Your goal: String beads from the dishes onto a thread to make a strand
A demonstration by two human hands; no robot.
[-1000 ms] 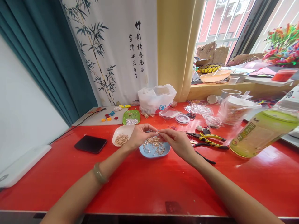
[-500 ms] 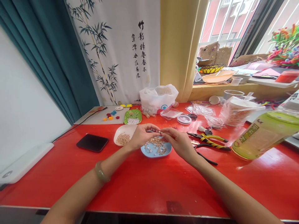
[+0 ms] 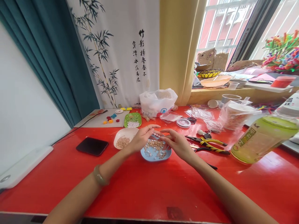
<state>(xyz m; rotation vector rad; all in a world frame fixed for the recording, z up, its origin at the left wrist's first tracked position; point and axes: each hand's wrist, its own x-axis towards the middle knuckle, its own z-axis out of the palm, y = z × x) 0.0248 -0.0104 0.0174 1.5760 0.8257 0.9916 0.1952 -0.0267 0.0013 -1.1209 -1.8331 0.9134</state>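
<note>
My left hand and my right hand meet fingertip to fingertip just above a small blue dish holding several gold and pearl beads. Both hands pinch a short strand of tiny pale beads stretched between them. A green bangle sits on my left wrist. A white dish of gold beads lies right beside my left hand, and a green tray of white beads is farther back.
On the red table lie a black phone at left, yellow-handled pliers at right, a green bottle, a white plastic bag, clear packets and a plastic cup. The window sill at back right is cluttered.
Both hands stay pinched together over the blue dish, and the fingers have shifted slightly along the strand. The view has tilted a little, so everything sits lower in the picture.
</note>
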